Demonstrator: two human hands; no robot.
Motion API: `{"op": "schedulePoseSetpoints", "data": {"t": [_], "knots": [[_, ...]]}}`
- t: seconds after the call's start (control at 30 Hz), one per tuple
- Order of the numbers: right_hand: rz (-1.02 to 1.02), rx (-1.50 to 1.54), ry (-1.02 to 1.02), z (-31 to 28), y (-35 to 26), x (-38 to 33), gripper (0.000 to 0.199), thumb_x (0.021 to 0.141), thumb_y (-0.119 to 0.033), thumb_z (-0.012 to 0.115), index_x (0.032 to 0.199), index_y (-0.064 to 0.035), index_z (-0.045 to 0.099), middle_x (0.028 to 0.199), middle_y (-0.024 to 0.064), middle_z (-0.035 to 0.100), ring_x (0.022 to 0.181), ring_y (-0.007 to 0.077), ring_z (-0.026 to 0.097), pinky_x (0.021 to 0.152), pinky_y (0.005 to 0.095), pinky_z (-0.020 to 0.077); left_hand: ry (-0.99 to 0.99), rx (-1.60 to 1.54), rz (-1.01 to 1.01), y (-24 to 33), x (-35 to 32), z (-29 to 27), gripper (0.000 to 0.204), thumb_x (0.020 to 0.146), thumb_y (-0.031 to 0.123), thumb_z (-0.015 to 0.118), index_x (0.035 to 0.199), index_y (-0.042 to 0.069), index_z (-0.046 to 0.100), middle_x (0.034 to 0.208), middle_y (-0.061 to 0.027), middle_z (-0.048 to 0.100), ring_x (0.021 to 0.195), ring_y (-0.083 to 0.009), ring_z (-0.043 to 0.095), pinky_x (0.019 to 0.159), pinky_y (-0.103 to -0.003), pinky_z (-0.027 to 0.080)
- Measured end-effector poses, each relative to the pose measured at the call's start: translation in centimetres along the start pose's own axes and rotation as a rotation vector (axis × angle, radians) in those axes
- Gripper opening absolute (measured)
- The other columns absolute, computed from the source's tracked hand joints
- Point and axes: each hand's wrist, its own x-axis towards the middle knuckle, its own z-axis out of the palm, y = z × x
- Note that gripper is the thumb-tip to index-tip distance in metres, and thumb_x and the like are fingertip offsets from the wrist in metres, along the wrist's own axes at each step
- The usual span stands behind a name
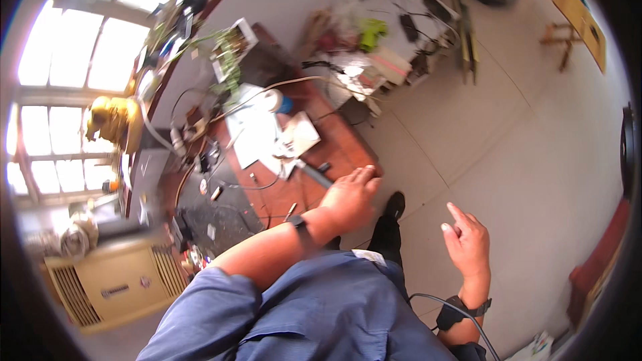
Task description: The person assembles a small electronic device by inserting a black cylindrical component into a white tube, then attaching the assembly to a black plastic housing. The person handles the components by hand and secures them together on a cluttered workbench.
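Observation:
My left hand point(351, 199) hangs over the near right edge of a reddish-brown table point(348, 154). Its fingers are loosely bent and slightly apart, and nothing shows in them. Just left of it, a dark rod-like handle point(314, 174) lies on the table; whether its end touches the hand is hard to tell. My right hand point(467, 241) is off to the right above the floor, with the index finger stretched out, the thumb apart and nothing held. Dark bands circle both wrists.
White papers point(247, 127), a white roll point(272, 100) and cables lie on the table. A black mat point(221, 210) covers its left part. Farther back stands a cluttered white table point(414, 0). A wooden stool point(558, 43) is at the far right, and a beige boxy appliance point(114, 291) at the left.

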Motion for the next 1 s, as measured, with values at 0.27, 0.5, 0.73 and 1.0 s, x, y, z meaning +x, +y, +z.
{"op": "schedulePoseSetpoints", "data": {"t": [0.27, 0.5, 0.73, 1.0], "knots": [[-0.189, -0.135, -0.177, 2.5, -9.5, 5.0, 0.046, 0.085, -0.008, 0.077, 0.131, -0.0083, 0.073, 0.073, 0.0080, 0.057, 0.062, 0.0246, 0.057, 0.061, 0.0385, 0.0496, 0.229, -0.294, 0.058, -1.9, -3.6, -1.5, 0.036, 0.083, 0.012, 0.069, 0.116, -0.001, 0.066, 0.117, -0.0178, 0.068, 0.115, -0.0363, 0.067, 0.100, -0.048, 0.053], [-0.384, -0.196, -0.329, 10.0, -21.6, 8.3, 0.044, 0.086, -0.011, 0.079, 0.130, -0.0104, 0.073, 0.076, 0.0075, 0.059, 0.064, 0.0258, 0.059, 0.062, 0.0380, 0.0508, 0.472, -0.457, -0.214, -11.8, -17.5, -6.9, 0.030, 0.094, 0.023, 0.072, 0.118, 0.007, 0.069, 0.107, -0.0176, 0.072, 0.103, -0.0394, 0.071, 0.089, -0.050, 0.059], [-0.718, -0.233, -0.485, 22.8, -33.1, 12.0, 0.044, 0.091, -0.020, 0.078, 0.134, -0.0141, 0.071, 0.084, 0.0094, 0.065, 0.075, 0.0312, 0.068, 0.065, 0.0425, 0.0550, 0.741, -0.631, -0.768, -26.1, -32.0, -7.5, 0.024, 0.097, 0.019, 0.071, 0.114, 0.002, 0.073, 0.106, -0.0171, 0.077, 0.097, -0.0327, 0.076, 0.086, -0.041, 0.060], [-0.822, -0.556, -0.567, 47.8, -47.0, 19.6, 0.081, 0.095, -0.031, 0.070, 0.166, -0.0180, 0.034, 0.107, 0.0175, 0.075, 0.094, 0.0400, 0.073, 0.080, 0.0541, 0.0583, 0.798, -0.763, -0.893, -31.4, -39.4, -3.3, 0.026, 0.096, 0.013, 0.073, 0.117, -0.002, 0.071, 0.104, -0.0166, 0.077, 0.095, -0.0265, 0.077, 0.087, -0.036, 0.061]]}}
